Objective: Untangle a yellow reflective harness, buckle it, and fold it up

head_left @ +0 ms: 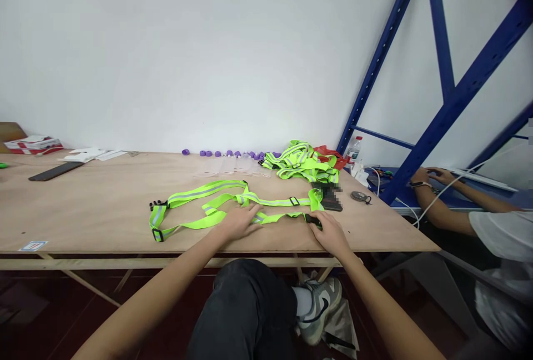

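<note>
A neon-yellow reflective strap vest (pixel 208 200) lies spread out on the plywood table (pixel 104 210). My left hand (pixel 241 220) rests flat on its near strap, fingers stretched out toward the middle. My right hand (pixel 328 230) pinches the strap's right end at a black buckle (pixel 313 219). Another black buckle (pixel 157 234) sits at the vest's left end.
A pile of more neon vests (pixel 303 163) with red fabric lies at the back right, next to purple caps (pixel 233 153) and a water bottle (pixel 353 151). A dark phone (pixel 331 199) and a round object (pixel 358 196) lie nearby. Another person (pixel 478 221) sits right, beside blue racking (pixel 453 93).
</note>
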`<state>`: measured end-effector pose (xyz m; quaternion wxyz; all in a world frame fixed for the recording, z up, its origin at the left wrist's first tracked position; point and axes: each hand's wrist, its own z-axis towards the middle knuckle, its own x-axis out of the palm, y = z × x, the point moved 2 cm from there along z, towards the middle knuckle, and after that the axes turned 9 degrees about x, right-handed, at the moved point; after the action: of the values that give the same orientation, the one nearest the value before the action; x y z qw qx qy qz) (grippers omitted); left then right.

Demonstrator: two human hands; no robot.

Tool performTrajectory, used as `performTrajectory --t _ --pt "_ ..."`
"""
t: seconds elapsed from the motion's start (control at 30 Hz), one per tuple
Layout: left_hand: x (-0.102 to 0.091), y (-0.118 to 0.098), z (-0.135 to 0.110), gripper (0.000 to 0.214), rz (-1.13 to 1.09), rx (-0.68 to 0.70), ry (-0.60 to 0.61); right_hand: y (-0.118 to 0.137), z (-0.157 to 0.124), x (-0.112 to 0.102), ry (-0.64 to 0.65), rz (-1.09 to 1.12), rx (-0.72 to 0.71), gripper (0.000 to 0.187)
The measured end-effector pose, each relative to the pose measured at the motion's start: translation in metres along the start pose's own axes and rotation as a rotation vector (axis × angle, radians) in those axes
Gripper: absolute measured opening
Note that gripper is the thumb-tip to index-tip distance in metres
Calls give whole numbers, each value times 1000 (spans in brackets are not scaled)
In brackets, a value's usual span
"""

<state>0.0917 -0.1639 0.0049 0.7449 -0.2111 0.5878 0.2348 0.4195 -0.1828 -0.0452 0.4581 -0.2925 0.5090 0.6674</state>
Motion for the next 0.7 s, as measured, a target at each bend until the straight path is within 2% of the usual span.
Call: performTrajectory --t 0.1,0.17,0.4,0.5,0.7 --pt "4 4 -4 33 27 138 -102 0 0 0 -3 0 -4 30" --pt "6 6 -5 25 59 169 -131 0 0 0 -6 -1 -7 29" --pt "11 6 5 23 -102 40 -33 0 1 1 -4 -5 -14 29" --pt "4 9 8 22 -171 -17 -79 -1 1 1 -8 -7 -13 29" --pt "-9 33 8 35 -345 -186 -210 -1 1 1 -9 -6 -11 29"
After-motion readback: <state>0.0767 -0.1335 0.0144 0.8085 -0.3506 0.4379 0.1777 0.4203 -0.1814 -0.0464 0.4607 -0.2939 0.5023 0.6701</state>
